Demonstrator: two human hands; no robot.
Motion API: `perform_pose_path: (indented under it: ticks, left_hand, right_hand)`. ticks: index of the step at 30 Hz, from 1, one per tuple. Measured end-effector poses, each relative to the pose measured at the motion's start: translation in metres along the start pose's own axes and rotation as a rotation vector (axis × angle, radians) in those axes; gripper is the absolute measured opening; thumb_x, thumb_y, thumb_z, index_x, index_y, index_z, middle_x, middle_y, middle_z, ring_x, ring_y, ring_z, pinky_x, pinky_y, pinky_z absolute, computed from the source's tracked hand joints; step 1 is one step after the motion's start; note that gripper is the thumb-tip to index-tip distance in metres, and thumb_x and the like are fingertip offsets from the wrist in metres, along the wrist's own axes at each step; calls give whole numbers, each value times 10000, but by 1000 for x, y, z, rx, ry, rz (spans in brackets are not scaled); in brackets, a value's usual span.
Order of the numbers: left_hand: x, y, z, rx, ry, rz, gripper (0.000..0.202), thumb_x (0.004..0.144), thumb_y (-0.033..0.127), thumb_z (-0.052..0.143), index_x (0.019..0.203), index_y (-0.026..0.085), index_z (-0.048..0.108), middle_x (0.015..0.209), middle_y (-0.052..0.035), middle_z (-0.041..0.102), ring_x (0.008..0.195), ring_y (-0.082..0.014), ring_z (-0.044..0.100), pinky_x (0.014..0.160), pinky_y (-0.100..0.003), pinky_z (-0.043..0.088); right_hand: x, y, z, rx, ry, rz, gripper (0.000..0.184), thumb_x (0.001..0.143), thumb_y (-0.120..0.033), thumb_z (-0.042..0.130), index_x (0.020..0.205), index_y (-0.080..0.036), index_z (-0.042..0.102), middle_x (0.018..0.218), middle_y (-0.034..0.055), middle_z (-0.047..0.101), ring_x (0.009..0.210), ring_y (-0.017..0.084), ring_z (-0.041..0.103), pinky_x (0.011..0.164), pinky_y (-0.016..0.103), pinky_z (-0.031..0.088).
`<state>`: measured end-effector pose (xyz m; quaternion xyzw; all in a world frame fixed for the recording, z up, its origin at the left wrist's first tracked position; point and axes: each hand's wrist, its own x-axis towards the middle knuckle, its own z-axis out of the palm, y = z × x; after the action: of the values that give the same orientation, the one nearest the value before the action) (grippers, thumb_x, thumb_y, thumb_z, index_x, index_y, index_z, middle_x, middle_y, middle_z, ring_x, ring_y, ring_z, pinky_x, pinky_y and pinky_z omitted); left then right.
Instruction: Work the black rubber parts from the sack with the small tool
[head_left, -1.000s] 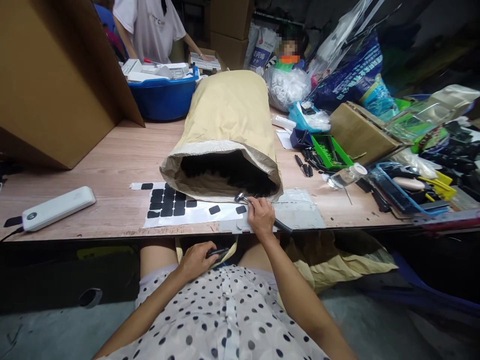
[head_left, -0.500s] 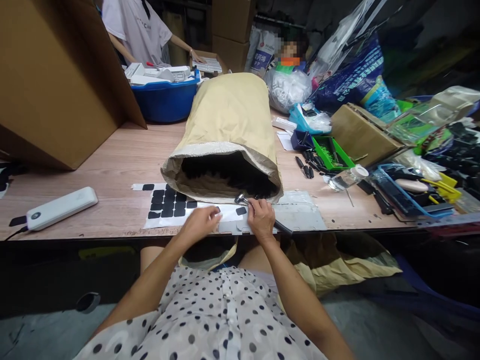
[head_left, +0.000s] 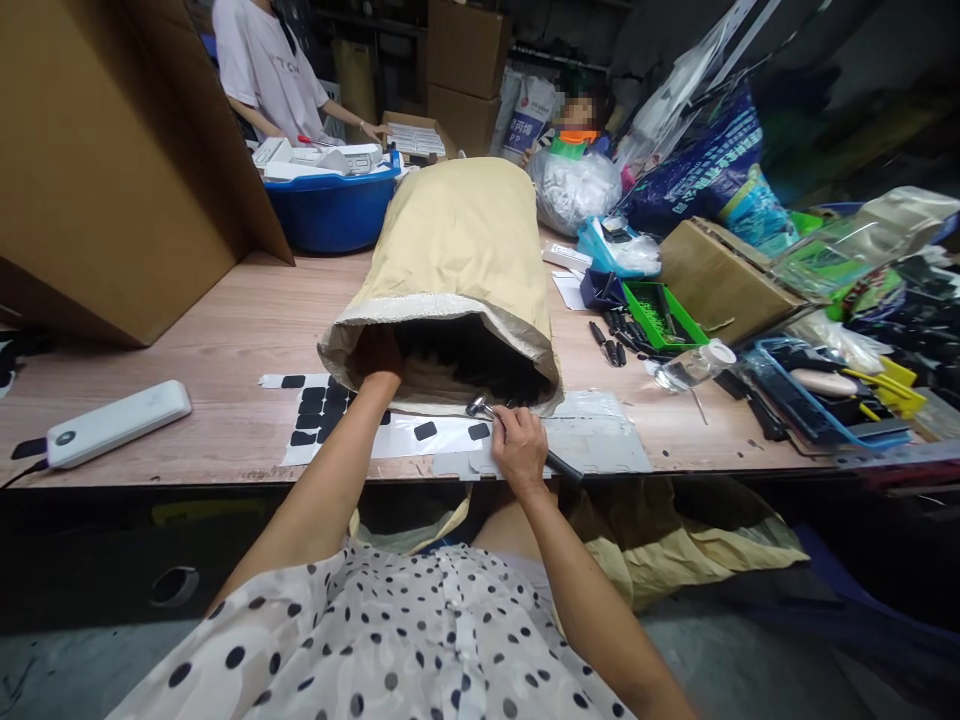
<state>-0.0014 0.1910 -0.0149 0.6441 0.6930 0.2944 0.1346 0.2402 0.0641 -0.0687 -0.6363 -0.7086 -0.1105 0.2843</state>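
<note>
My left hand (head_left: 380, 352) reaches into the left side of the mouth of a tan sack (head_left: 465, 230); its fingers are lost in the dark. Black contents (head_left: 480, 350), too dark to make out singly, fill the opening. My right hand (head_left: 520, 446) is closed around a small hammer (head_left: 564, 466) with a shiny metal head and a black handle, just in front of the sack. Between my arms lies a white backing sheet (head_left: 397, 440) with rows of black rounded pads (head_left: 311, 407). One loose-standing black pad (head_left: 425, 431) and another black pad (head_left: 478, 432) sit farther right.
A white power bank (head_left: 120, 424) with a cable lies left, below a large cardboard box (head_left: 112, 180). Behind are a blue basin (head_left: 330, 215) of white parts and a person (head_left: 270, 70). On the right stand a green tray (head_left: 664, 315), a clear bottle (head_left: 694, 366) and a blue-rimmed tray (head_left: 817, 400).
My left hand has left the backing sheet and gone forward into the sack; a black pad shows where its fingertips were. The right hand keeps its grip on the hammer, almost unmoved.
</note>
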Motion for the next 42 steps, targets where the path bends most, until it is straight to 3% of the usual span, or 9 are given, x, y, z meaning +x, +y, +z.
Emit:
perform_pose_path:
  ticks: [4, 10, 12, 15, 18, 22, 27, 33, 42]
  left_hand:
    - [-21, -3, -4, 24, 24, -28, 472, 826, 43, 498, 1261, 175, 626, 1119, -149, 701, 1132, -314, 606, 1074, -488, 398]
    - [-45, -8, -5, 153, -56, -247, 447, 770, 63, 526, 1179, 107, 700, 890, -187, 714, 959, -362, 687, 847, -446, 526]
    - [-54, -8, -6, 114, 39, -176, 423, 796, 59, 502, 1159, 118, 711, 908, -173, 710, 985, -340, 684, 881, -428, 523]
    - [-74, -2, -4, -52, 97, 78, 403, 869, 102, 475, 1195, 198, 693, 1093, -109, 712, 1079, -263, 654, 987, -390, 506]
    - [-99, 8, 8, -216, -61, 270, 408, 872, 124, 516, 1233, 245, 664, 1181, -46, 711, 1104, -216, 629, 1029, -377, 501]
    - [-121, 15, 30, -249, -215, 303, 438, 833, 89, 566, 1232, 242, 660, 1112, -49, 737, 1025, -227, 621, 964, -412, 519]
    - [-124, 6, 32, -256, -159, 317, 395, 818, 147, 623, 1200, 238, 664, 1116, -59, 698, 1032, -239, 599, 964, -419, 491]
    - [-121, -1, 24, -228, -173, 286, 123, 819, 227, 660, 930, 232, 715, 890, -31, 646, 894, -221, 582, 868, -376, 491]
    - [-119, 3, 26, -237, -220, 278, 102, 810, 225, 689, 903, 227, 733, 856, -28, 647, 857, -215, 566, 826, -364, 474]
  right_hand:
    - [1, 1, 0, 4, -38, 17, 228, 937, -210, 507, 1045, -237, 705, 867, 59, 568, 844, 215, 467, 728, 320, 320]
    - [1, 2, 0, -9, -31, 9, 226, 935, -210, 507, 1037, -239, 707, 863, 57, 561, 845, 215, 469, 728, 320, 328]
    - [1, 2, 0, -9, -32, 7, 228, 935, -213, 504, 1037, -241, 707, 864, 58, 560, 842, 215, 468, 726, 320, 331]
    - [1, 2, 0, -8, -39, 9, 234, 934, -214, 504, 1047, -242, 707, 869, 59, 559, 846, 216, 470, 726, 319, 332]
    - [1, 2, -1, -14, -38, 16, 237, 937, -221, 506, 1052, -245, 712, 870, 59, 563, 845, 216, 471, 730, 318, 331]
    - [1, 2, -1, -12, -34, 19, 240, 943, -232, 506, 1060, -245, 715, 874, 60, 572, 841, 215, 470, 727, 318, 327]
    - [1, 3, 1, 7, -61, 21, 253, 951, -228, 495, 1077, -249, 712, 889, 64, 562, 848, 214, 461, 727, 318, 324]
    - [3, 6, -1, 30, -74, 36, 251, 957, -237, 497, 1075, -255, 718, 887, 65, 590, 848, 215, 487, 720, 317, 352]
    - [-1, -25, -33, 370, -46, 48, 356, 1014, -237, 383, 1216, -228, 676, 992, 72, 673, 929, 186, 617, 826, 285, 486]
